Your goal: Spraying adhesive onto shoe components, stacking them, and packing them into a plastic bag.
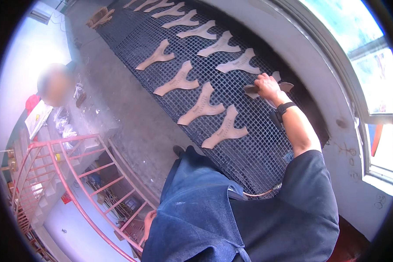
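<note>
My right hand [267,87] reaches over a dark mesh rack [148,48] with its fingers closed on a brown flat piece [251,91]. Part of this piece is hidden under the hand, and paler edges show beside it. Several tan Y-shaped pieces [204,105], like cut leather parts, lie flat in rows on the mesh. The closest of them is a tan Y-shaped piece [240,62] just beyond my fingers. Low by my denim apron [192,209], only a small part of my left hand [149,220] shows beside the railing. Its fingers are mostly hidden.
A pink metal railing [74,166] bends around a stairwell at the left. The wall with a bright window [371,74] stands to the right. A hose [257,194] with a metal fitting crosses the near mesh. Another person [54,85] is at far left.
</note>
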The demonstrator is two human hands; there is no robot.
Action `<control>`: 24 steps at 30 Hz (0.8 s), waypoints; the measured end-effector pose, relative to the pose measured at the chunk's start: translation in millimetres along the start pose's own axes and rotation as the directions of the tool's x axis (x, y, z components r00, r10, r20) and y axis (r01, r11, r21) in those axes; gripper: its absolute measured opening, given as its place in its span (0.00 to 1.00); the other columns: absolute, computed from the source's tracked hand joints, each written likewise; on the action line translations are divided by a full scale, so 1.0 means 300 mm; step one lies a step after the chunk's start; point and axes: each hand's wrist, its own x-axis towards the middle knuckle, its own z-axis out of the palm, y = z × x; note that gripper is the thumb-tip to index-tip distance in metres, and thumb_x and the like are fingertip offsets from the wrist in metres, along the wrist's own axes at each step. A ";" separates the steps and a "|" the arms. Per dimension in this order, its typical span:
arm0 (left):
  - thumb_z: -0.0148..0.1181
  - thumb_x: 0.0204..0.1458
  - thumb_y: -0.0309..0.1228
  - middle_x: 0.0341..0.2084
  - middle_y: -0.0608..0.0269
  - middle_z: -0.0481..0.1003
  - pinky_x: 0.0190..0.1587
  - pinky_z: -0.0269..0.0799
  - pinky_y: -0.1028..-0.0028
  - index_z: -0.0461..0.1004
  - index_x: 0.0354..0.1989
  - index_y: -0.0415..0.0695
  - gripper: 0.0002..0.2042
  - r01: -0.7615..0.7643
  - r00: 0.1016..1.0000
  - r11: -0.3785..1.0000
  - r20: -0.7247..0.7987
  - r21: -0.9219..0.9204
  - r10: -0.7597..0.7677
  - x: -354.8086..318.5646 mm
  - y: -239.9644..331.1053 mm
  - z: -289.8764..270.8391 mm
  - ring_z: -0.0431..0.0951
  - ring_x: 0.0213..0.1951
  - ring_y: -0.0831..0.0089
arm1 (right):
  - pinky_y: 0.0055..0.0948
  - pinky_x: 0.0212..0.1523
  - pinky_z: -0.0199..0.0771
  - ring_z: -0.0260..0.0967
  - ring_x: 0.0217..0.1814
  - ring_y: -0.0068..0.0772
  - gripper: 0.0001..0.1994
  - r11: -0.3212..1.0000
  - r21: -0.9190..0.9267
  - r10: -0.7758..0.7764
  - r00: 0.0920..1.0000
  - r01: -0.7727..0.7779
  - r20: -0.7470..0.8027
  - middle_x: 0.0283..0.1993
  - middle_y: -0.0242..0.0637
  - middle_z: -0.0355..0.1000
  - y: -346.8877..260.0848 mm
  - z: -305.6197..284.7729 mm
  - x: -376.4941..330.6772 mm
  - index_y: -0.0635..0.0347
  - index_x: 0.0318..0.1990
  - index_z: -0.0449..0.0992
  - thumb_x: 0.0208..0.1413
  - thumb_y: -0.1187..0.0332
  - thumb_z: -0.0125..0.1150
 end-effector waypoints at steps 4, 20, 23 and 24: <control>0.57 0.61 0.26 0.45 0.53 0.80 0.50 0.76 0.72 0.73 0.56 0.32 0.16 -0.010 1.000 1.000 -0.011 -0.030 0.009 0.135 -0.017 -0.090 0.81 0.48 0.69 | 0.44 0.52 0.76 0.70 0.57 0.44 0.09 0.999 0.042 -0.009 0.972 0.019 -0.234 0.45 0.38 0.74 -0.093 -0.075 0.183 0.56 0.38 0.78 0.47 0.73 0.63; 0.56 0.61 0.26 0.46 0.50 0.80 0.52 0.75 0.70 0.74 0.56 0.31 0.17 -0.060 0.998 0.980 -0.015 -0.187 0.058 0.634 0.448 -0.489 0.80 0.48 0.67 | 0.44 0.50 0.76 0.75 0.53 0.47 0.12 0.939 -0.280 0.243 0.962 -0.201 0.126 0.47 0.43 0.74 -0.139 -0.249 0.228 0.57 0.41 0.77 0.47 0.74 0.63; 0.56 0.61 0.27 0.46 0.49 0.80 0.53 0.74 0.70 0.74 0.57 0.32 0.18 -0.120 0.993 0.983 0.034 0.136 0.117 0.691 0.416 -0.481 0.80 0.47 0.66 | 0.41 0.53 0.77 0.73 0.55 0.44 0.12 0.911 -0.351 0.320 0.906 -0.215 0.276 0.48 0.41 0.74 -0.089 -0.238 0.070 0.57 0.42 0.79 0.46 0.73 0.64; 0.56 0.61 0.27 0.46 0.49 0.80 0.53 0.74 0.70 0.74 0.57 0.32 0.18 -0.111 0.994 0.985 0.036 0.135 0.107 0.713 0.351 -0.475 0.80 0.47 0.66 | 0.40 0.53 0.77 0.71 0.57 0.41 0.13 0.918 -0.375 0.265 0.903 -0.129 0.338 0.48 0.40 0.73 -0.112 -0.226 0.045 0.56 0.42 0.78 0.46 0.73 0.64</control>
